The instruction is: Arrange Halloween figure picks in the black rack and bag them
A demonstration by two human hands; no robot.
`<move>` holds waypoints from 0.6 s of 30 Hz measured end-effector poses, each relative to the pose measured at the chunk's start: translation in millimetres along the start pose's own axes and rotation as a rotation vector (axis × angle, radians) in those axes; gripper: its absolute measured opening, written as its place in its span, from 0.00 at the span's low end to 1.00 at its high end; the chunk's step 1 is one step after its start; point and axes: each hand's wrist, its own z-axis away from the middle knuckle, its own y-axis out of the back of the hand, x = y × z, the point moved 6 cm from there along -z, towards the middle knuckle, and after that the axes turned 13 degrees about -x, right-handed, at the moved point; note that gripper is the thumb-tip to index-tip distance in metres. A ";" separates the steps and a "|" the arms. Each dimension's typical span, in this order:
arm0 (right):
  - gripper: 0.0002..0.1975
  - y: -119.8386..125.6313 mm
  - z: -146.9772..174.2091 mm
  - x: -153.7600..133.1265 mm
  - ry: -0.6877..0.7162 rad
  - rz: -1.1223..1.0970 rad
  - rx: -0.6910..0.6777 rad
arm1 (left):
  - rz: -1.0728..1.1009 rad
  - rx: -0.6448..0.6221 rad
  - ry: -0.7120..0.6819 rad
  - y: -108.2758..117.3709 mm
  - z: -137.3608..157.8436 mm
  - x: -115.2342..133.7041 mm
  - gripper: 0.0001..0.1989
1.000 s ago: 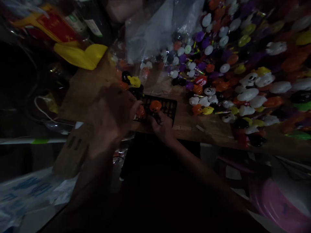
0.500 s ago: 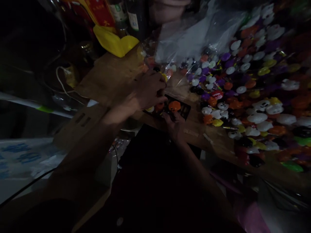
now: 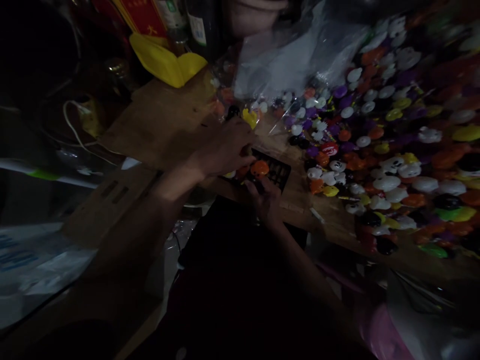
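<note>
A small, round orange pumpkin-shaped piece [image 3: 259,168] with dark marks sits at the fingertips of my right hand [image 3: 267,202], over a black slotted tray [image 3: 284,176]. The fingers of that hand are closed at the piece's lower edge. From the left, my left hand [image 3: 228,146] reaches over the tray with curled fingers, its tips close to the orange piece. What those fingers pinch, if anything, is hidden in the dim light. Under and beside my left hand, more orange and pale pieces are partly covered.
A large heap of white, orange, purple, yellow and black novelty pieces [image 3: 390,182] spreads over the right side of the wooden table [image 3: 300,197]. Behind lie clear plastic bags [image 3: 277,60]. Beyond my left hand are a yellow piece [image 3: 249,118], cardboard [image 3: 157,120], and a yellow curved object [image 3: 168,62].
My left hand has come down closer to the orange piece, uncovering the yellow and black pieces behind it. My right hand stays at the orange piece. The whole view has shifted slightly.
</note>
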 end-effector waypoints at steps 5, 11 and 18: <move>0.18 -5.0 0.7 -1.3 0.076 0.099 -0.046 | 0.049 0.037 0.001 -3.2 3.5 -6.5 0.13; 0.13 -15.0 -6.6 -7.9 0.170 0.226 -0.232 | 0.028 0.033 0.000 -5.3 1.8 -9.8 0.11; 0.05 -14.4 -3.6 -15.5 0.044 0.222 -0.279 | 0.030 0.041 -0.143 -2.8 7.7 3.5 0.03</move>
